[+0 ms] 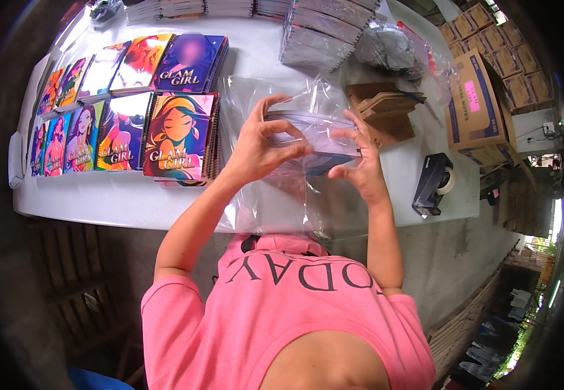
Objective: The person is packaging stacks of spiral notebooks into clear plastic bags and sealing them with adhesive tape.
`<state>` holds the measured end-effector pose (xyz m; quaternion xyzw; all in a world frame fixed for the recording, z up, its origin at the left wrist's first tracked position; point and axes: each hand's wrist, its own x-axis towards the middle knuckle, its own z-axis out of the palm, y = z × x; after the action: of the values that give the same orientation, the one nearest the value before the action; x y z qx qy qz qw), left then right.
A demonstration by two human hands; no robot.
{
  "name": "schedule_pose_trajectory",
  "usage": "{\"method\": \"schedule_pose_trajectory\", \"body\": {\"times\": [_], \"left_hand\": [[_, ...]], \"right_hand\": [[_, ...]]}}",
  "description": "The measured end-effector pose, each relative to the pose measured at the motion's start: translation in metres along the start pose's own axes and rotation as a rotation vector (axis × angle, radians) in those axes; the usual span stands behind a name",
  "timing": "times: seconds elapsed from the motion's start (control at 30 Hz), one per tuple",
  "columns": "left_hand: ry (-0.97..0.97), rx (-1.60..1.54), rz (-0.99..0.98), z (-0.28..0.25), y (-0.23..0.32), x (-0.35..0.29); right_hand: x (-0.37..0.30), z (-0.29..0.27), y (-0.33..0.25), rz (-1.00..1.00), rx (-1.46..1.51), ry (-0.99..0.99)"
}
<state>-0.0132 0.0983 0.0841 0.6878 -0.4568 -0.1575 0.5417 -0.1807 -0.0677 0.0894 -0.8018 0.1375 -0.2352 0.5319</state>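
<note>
Both hands are at a stack of notebooks [324, 138] above the near middle of the table, its page edges pale and a blue cover at its underside. My left hand [267, 142] is closed round the stack's left end, thumb and fingers curled toward each other. At the right end, my right hand [364, 159] grips the corner with bent fingers, its thumb lower down. Clear plastic bags [282, 198] lie under and around the stack; glare hides whether it is inside one. Left of my left hand stand piles of spiral notebooks [181, 136] with bright illustrated covers.
Right of the hands are brown cardboard pieces [386, 110] and a black tape dispenser [431, 185]. A tall notebook stack [324, 36] and crumpled clear plastic [389, 49] sit at the back. An open carton [480, 107] stands beyond the table's right edge.
</note>
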Motion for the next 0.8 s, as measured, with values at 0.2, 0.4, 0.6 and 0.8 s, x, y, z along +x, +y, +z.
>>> {"method": "schedule_pose_trajectory", "body": {"times": [0.2, 0.4, 0.6, 0.8], "left_hand": [[-0.155, -0.156, -0.220, -0.005, 0.004, 0.025], [-0.044, 0.037, -0.044, -0.003, 0.005, 0.038], [-0.080, 0.029, -0.057, -0.012, 0.014, 0.042], [-0.317, -0.014, -0.314, -0.018, -0.001, 0.038]], "right_hand": [[0.020, 0.014, -0.034, 0.277, 0.137, 0.043], [0.054, 0.007, -0.036, 0.408, 0.137, -0.142], [0.062, -0.003, -0.013, 0.490, 0.074, -0.258], [0.057, -0.001, -0.009, 0.127, -0.156, -0.170]]}}
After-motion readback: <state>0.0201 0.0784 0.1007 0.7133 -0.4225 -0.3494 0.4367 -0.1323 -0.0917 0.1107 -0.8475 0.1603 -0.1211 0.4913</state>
